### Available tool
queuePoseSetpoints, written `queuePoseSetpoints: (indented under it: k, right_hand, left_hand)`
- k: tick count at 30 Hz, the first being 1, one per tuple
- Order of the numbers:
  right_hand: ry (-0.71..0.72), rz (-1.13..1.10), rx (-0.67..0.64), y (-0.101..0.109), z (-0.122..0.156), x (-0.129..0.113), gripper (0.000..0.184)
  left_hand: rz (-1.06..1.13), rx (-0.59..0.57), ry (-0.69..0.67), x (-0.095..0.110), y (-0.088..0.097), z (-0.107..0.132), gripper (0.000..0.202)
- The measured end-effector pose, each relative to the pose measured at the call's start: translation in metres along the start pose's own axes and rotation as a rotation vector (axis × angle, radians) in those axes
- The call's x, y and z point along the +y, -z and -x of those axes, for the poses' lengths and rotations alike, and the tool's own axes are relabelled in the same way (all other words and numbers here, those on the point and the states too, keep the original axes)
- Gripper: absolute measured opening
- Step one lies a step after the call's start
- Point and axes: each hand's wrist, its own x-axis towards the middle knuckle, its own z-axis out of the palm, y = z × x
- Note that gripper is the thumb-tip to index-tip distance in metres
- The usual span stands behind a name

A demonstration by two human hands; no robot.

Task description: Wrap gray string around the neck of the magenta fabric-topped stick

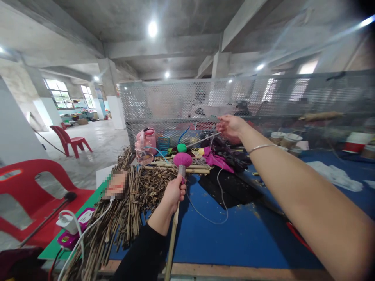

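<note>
In my left hand (173,190) is a bamboo stick (172,238), my fingers wrapped round it just under a round magenta cloth-covered head (183,159). A grey band (182,171) circles the neck below that head. Raised and stretched out to the right, my right hand (231,127) has its fingers pinched at a thin grey cord; blur hides the exact grip. The grey cord (222,195) hangs in a loose loop over the blue tabletop (211,246) and runs back towards my left hand. Behind the magenta head sits a small green ball (182,148).
Dried plant stalks (131,207) in bundles lie at left, beside a power strip (70,238). Black cloth (230,187) and magenta cloth (216,159) lie further back. A pink jug (145,144) stands before the perforated metal screen (172,101). A red chair (43,187) is at left.
</note>
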Motion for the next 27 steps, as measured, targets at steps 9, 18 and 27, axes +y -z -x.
queuePoseSetpoints:
  k: [9, 18, 27]
  right_hand:
    - [0.364, -0.006, -0.212, 0.012, 0.025, -0.05, 0.042]
    - [-0.095, 1.548, -0.121, 0.045, 0.088, -0.02, 0.032]
    - [-0.051, 0.25, -0.629, -0.017, 0.246, 0.083, 0.082]
  left_hand:
    - [-0.019, 0.001, -0.003, 0.001, -0.001, 0.001, 0.044]
    - [-0.025, -0.05, 0.031, -0.003, -0.003, 0.002, 0.051]
    - [-0.101, -0.351, -0.06, 0.015, -0.054, 0.063, 0.044]
